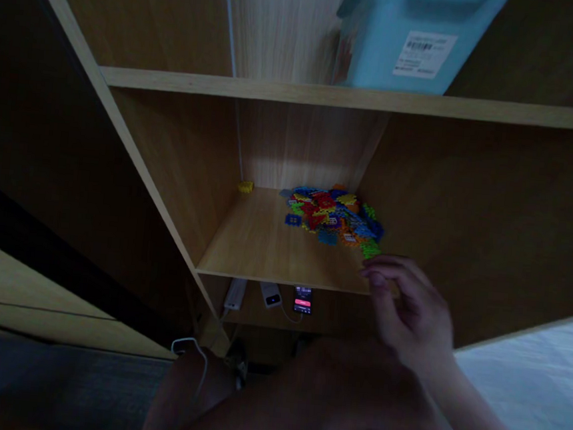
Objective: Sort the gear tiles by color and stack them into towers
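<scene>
While the right hand (415,313) curls its fingers (405,265) and thumb close together, I cannot tell whether they pinch anything. Just beyond the tips, a green piece (370,250) edges the heap of colourful pieces (321,211) on the middle shelf (263,250). Nearer, the left hand (351,388) is dark and blurred, its fingers unreadable. A phone (303,301) lies below; a blue bin (381,49) stands above.

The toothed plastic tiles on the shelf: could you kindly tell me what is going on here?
A person's right hand is close to a green tile at the near right of the tile pile; whether it holds anything is unclear. A yellow piece lies apart, toward the back left of the shelf.
</scene>
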Motion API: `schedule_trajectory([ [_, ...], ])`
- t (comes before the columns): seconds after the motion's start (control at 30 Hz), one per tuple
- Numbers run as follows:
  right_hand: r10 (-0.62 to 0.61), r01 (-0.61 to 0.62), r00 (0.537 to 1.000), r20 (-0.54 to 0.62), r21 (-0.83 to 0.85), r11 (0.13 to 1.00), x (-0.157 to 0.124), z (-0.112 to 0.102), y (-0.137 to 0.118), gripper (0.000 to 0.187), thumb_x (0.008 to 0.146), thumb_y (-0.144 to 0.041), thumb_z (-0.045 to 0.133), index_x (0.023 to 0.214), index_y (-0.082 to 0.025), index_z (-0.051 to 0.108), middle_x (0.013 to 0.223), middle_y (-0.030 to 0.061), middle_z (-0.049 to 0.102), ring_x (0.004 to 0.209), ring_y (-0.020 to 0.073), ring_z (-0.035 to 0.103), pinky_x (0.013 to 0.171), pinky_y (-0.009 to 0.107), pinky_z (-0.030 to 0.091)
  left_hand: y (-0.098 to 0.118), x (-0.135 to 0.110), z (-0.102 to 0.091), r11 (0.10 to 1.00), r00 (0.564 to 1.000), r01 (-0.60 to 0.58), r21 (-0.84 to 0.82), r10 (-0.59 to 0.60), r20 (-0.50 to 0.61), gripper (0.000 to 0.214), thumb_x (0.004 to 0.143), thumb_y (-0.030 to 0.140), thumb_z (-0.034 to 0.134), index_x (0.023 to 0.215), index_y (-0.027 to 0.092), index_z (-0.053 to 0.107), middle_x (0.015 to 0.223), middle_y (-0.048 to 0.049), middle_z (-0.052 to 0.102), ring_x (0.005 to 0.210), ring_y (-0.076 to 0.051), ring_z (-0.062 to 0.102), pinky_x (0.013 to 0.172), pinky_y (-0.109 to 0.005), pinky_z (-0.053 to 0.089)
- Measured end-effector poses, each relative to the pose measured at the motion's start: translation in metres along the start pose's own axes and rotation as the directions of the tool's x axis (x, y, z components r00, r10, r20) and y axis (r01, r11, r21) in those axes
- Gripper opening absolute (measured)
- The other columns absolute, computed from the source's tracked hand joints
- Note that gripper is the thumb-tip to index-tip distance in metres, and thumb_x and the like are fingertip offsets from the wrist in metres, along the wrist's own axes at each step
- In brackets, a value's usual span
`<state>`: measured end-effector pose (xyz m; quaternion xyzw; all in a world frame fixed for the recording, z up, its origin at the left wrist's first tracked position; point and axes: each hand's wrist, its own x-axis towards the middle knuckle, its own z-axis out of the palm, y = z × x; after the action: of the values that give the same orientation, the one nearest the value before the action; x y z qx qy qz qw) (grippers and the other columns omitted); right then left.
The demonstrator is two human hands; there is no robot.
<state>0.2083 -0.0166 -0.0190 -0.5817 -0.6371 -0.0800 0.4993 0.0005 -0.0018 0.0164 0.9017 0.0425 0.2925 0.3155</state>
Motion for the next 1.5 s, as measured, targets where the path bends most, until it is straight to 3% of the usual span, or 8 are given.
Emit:
schedule_trajectory([
  [0.1, 0.050, -0.042, 0.996, 0.077, -0.101, 0.994, 0.021, 0.036, 0.029, 0.016, 0.101, -0.032, 0.056, 0.104, -0.028, 0.071, 0.109, 0.0081, 0.074, 0.103, 0.0291, 0.071, 0.091, 0.048, 0.059, -0.053, 0.025, -0.008, 0.984, 0.985, 0.121, 0.130, -0.103, -0.137, 0.030, 0.110, 0.035, 0.042, 0.099, 0.027, 0.069, 0.089, -0.0086, 0.072, 0.087, -0.026, 0.068, 0.083, -0.046, 0.055],
  [0.17, 0.068, -0.043, 0.992, 0.111, -0.212, 0.976, 0.036, 0.058, 0.049, 0.020, 0.100, -0.027, 0.053, 0.107, -0.023, 0.071, 0.110, 0.0113, 0.074, 0.108, 0.0304, 0.069, 0.101, 0.049, 0.055, -0.092, 0.026, -0.017, 0.855, 0.942, 0.313, 0.414, -0.222, -0.253, 0.026, 0.109, 0.027, 0.045, 0.096, 0.022, 0.067, 0.090, -0.0086, 0.073, 0.090, -0.026, 0.067, 0.091, -0.046, 0.053],
  [0.4, 0.323, -0.156, 0.932, 0.165, -0.622, 0.768, 0.113, 0.112, 0.109, 0.037, 0.102, -0.019, 0.046, 0.129, -0.006, 0.069, 0.130, 0.0240, 0.069, 0.123, 0.0334, 0.063, 0.109, 0.042, 0.047, -0.179, -0.016, -0.029, 0.566, 0.791, 0.610, 0.555, -0.385, -0.476, 0.018, 0.103, 0.022, 0.054, 0.095, 0.022, 0.070, 0.099, -0.0094, 0.074, 0.102, -0.029, 0.067, 0.093, -0.044, 0.052],
  [0.73, 0.556, -0.236, 0.806, 0.203, -0.751, 0.616, 0.164, 0.134, 0.159, 0.045, 0.104, -0.016, 0.040, 0.134, -0.019, 0.074, 0.125, 0.0194, 0.076, 0.114, 0.0298, 0.074, 0.092, 0.037, 0.056, -0.179, -0.020, -0.029, 0.560, 0.775, 0.629, 0.539, -0.398, -0.491, 0.018, 0.101, 0.023, 0.059, 0.086, 0.024, 0.067, 0.096, -0.0068, 0.072, 0.098, -0.028, 0.067, 0.090, -0.043, 0.052],
  [0.93, 0.532, -0.254, 0.835, 0.140, -0.760, 0.598, 0.157, 0.131, 0.167, 0.043, 0.110, -0.028, 0.040, 0.125, -0.015, 0.079, 0.108, 0.0220, 0.080, 0.098, 0.0279, 0.078, 0.085, 0.036, 0.056, -0.180, -0.019, -0.028, 0.566, 0.766, 0.640, 0.520, -0.418, -0.488, 0.017, 0.102, 0.025, 0.061, 0.086, 0.023, 0.068, 0.098, -0.0075, 0.073, 0.101, -0.030, 0.066, 0.090, -0.044, 0.051],
  [1.1, 0.431, -0.252, 0.899, 0.081, -0.708, 0.660, 0.153, 0.133, 0.174, 0.035, 0.103, -0.029, 0.057, 0.129, -0.015, 0.075, 0.119, 0.0198, 0.078, 0.109, 0.0288, 0.076, 0.088, 0.033, 0.055, -0.181, -0.020, -0.026, 0.575, 0.767, 0.638, 0.512, -0.415, -0.490, 0.015, 0.102, 0.024, 0.062, 0.090, 0.022, 0.070, 0.099, -0.0077, 0.072, 0.102, -0.029, 0.065, 0.092, -0.044, 0.050],
  [1.3, 0.478, -0.278, 0.873, 0.100, -0.703, 0.654, 0.153, 0.132, 0.177, 0.033, 0.105, -0.029, 0.054, 0.123, -0.014, 0.078, 0.101, 0.0190, 0.081, 0.092, 0.0296, 0.079, 0.081, 0.034, 0.055, -0.188, -0.021, -0.035, 0.649, 0.787, 0.608, 0.457, -0.419, -0.452, 0.018, 0.102, 0.023, 0.062, 0.085, 0.022, 0.069, 0.093, -0.0067, 0.072, 0.096, -0.026, 0.067, 0.088, -0.038, 0.048],
  [1.5, 0.402, -0.402, 0.906, -0.136, -0.578, 0.710, 0.154, 0.126, 0.175, 0.035, 0.103, -0.023, 0.050, 0.123, -0.011, 0.076, 0.100, 0.0198, 0.081, 0.091, 0.0296, 0.079, 0.081, 0.034, 0.056, -0.199, -0.020, -0.055, 0.684, 0.741, 0.652, 0.328, -0.481, -0.469, 0.026, 0.104, 0.025, 0.057, 0.079, 0.022, 0.065, 0.078, -0.0036, 0.070, 0.072, -0.020, 0.065, 0.068, -0.032, 0.041],
])
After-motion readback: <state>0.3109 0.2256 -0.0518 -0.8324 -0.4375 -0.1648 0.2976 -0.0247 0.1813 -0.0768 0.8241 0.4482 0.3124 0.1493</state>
